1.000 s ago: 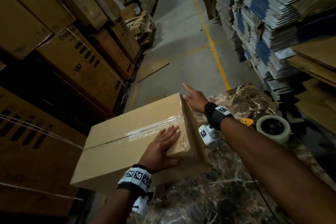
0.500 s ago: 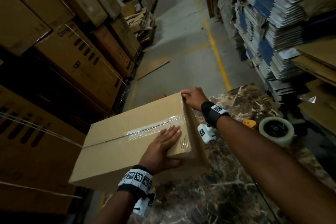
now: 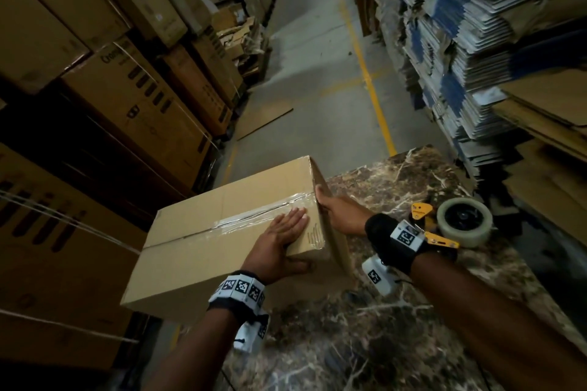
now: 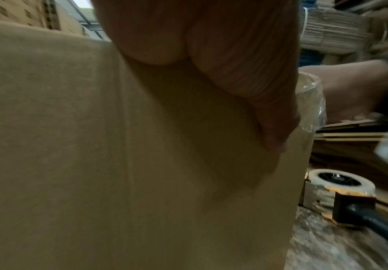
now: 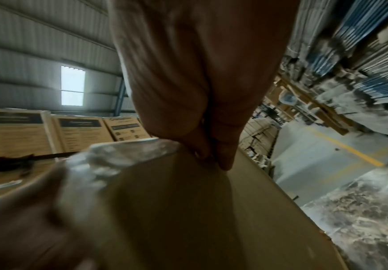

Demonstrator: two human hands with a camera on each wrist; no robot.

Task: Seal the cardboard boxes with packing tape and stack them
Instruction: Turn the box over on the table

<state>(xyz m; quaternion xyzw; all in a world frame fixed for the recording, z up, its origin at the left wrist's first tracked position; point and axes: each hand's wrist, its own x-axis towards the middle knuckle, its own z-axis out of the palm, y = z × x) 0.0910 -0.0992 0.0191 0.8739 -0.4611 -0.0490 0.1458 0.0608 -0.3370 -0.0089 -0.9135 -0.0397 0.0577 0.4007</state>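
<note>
A brown cardboard box (image 3: 222, 232) lies partly on the marble table (image 3: 381, 343), its left end hanging out past the table edge. Clear tape (image 3: 254, 216) runs along its top seam and over the right end. My left hand (image 3: 282, 232) lies flat on the top near the right end, thumb down the near side (image 4: 276, 127). My right hand (image 3: 336, 213) presses on the right end face where the tape folds over the edge; the right wrist view shows its fingertips (image 5: 225, 160) on the cardboard beside the crinkled tape (image 5: 109, 164). A tape dispenser (image 3: 460, 225) with a yellow frame lies on the table right of my right wrist.
Large strapped cartons (image 3: 127, 98) are stacked along the left. Piles of flattened cardboard (image 3: 460, 57) line the right. A concrete aisle (image 3: 317, 89) with a yellow line runs ahead, with a loose cardboard sheet (image 3: 263, 120) on the floor.
My right hand has come from the box's far right corner back along the end edge to the tape seam. The left hand has stayed flat on the top.
</note>
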